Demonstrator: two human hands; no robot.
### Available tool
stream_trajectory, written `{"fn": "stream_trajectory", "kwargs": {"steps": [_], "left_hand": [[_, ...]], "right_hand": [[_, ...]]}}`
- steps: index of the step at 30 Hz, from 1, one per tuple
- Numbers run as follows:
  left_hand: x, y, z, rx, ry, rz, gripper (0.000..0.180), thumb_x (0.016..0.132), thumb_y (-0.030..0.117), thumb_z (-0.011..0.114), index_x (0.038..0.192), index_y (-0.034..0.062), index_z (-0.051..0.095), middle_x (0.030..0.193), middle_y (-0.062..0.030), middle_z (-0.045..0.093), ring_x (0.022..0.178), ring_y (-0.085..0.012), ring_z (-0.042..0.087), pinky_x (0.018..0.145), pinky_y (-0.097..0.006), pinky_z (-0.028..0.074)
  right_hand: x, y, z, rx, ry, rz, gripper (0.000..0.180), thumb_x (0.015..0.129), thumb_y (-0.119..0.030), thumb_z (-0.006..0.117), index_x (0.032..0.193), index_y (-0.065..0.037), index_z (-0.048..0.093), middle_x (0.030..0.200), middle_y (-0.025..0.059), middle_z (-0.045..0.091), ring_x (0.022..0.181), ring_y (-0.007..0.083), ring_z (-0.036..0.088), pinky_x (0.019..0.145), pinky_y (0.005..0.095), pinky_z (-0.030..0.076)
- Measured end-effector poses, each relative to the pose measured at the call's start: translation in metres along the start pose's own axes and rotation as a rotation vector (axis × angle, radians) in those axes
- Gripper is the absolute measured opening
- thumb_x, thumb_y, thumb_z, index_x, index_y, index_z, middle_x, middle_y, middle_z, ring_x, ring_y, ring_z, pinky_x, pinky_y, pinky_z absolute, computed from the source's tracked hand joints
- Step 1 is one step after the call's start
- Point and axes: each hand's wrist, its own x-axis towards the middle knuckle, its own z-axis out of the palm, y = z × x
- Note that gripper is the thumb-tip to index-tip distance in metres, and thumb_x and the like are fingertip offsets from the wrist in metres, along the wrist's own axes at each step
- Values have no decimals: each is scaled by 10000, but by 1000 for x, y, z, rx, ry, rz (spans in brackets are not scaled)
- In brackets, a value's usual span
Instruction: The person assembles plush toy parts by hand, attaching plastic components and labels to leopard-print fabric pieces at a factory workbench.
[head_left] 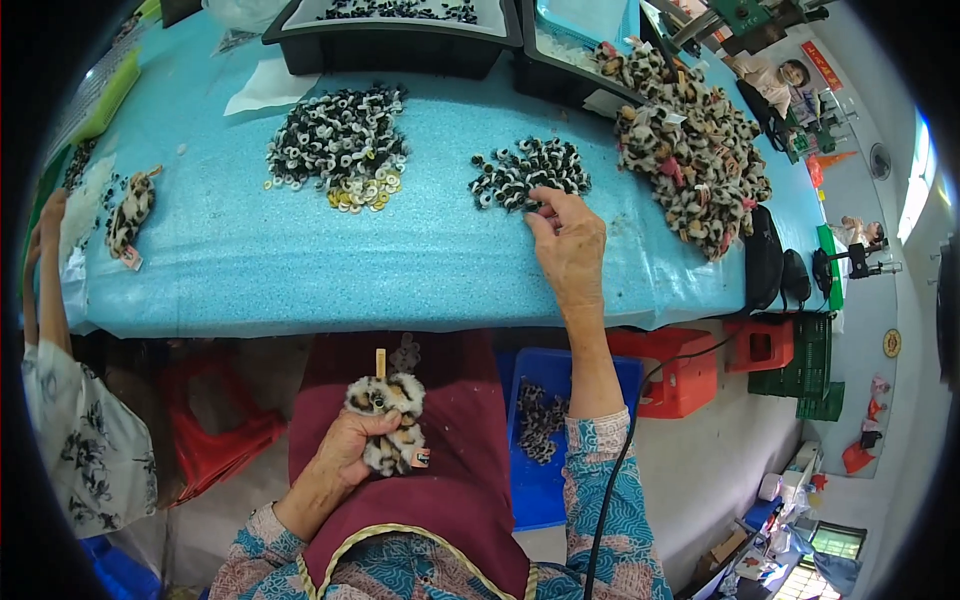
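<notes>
My left hand (357, 445) is closed round a small spotted plush toy (385, 405), white with black and tan patches, over my maroon apron (460, 430). A flat yellowish strip (381, 362) stands up from the toy's top, and a small label (421, 458) sticks out at its lower side. On the table, my right hand (572, 235) reaches to the near edge of a pile of small black-and-white fuzzy pieces (530, 172). Its thumb and forefinger are pinched together there; whatever they hold is too small to make out.
Left of that pile lies a heap of ring-like black-and-white pieces (338, 135) with yellow rings (360, 193). Many spotted plush toys (695, 160) are heaped at right. Black trays (395, 45) stand behind. A co-worker's arm (50, 270) is at far left. A blue bin (540, 500) sits below.
</notes>
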Motion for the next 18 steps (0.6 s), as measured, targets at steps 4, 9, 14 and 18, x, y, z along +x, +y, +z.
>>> {"fn": "stream_trajectory", "kwargs": {"steps": [4,9,14,18], "left_hand": [[2,0,-3,16,-19,14,335,778,-42,571,1108,-9,529,919,-123,628,795,-235,644,704,-431,560],[4,-1,-4,0,-17,16,321,783,-28,568,1101,-17,525,910,-119,625,818,-241,636,714,-449,555],[12,-2,-7,-50,-125,66,299,827,26,542,1121,-19,511,959,-143,602,843,-278,623,739,-477,542],[14,-4,5,-85,-35,48,289,846,56,552,1123,-16,513,973,-126,603,849,-260,623,741,-431,548]], "right_hand": [[-2,3,-3,-44,4,-87,214,689,-10,658,900,-34,632,765,98,608,633,197,580,598,302,473],[-22,-7,-16,207,-47,114,181,744,26,622,923,-3,623,775,45,609,645,97,564,585,235,472],[-56,-29,-37,844,-29,344,182,780,51,583,962,43,578,827,82,607,672,116,565,600,239,474],[-108,-61,-42,979,-143,469,171,783,59,568,953,60,583,851,129,615,683,145,593,614,249,503]]}}
